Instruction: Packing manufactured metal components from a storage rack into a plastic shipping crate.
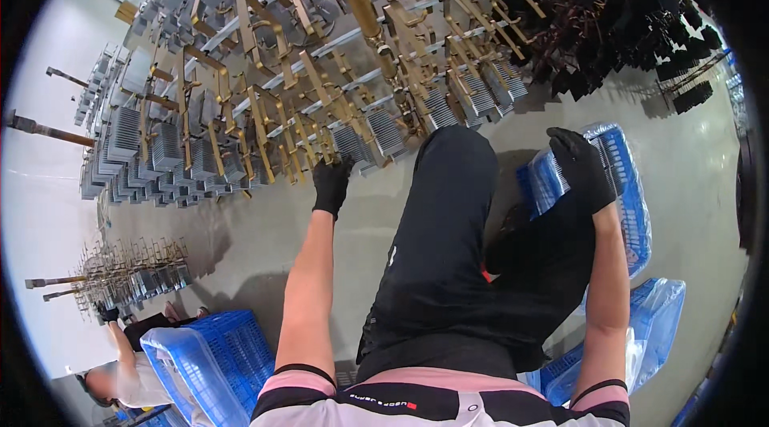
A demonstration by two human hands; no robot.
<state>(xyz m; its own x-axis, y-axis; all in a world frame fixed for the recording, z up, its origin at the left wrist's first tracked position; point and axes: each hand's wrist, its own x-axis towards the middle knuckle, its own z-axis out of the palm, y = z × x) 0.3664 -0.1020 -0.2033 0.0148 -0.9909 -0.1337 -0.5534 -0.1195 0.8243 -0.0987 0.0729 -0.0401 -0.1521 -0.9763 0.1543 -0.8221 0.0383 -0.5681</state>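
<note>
My left hand (331, 184), in a black glove, reaches up to the lower edge of a hanging rack. Its fingers are closed at the lower left corner of a grey finned heat sink (349, 147), beside the brass hooks (308, 143); the exact grip is partly hidden. My right hand (583, 169), also black-gloved, lies over a blue plastic basket (637, 223) lined with clear film. Its fingers look stretched toward the upper left. Silver fins of a heat sink (602, 151) show beside that hand, and I see no firm grip on it.
Rows of hooks hold several finned heat sinks (167, 147); dark parts (641, 14) hang at far right. My bent knee (456, 155) is close under the rack. More blue baskets (232, 355) stand lower left and lower right (661, 323). A co-worker (132, 363) handles a smaller rack (132, 271).
</note>
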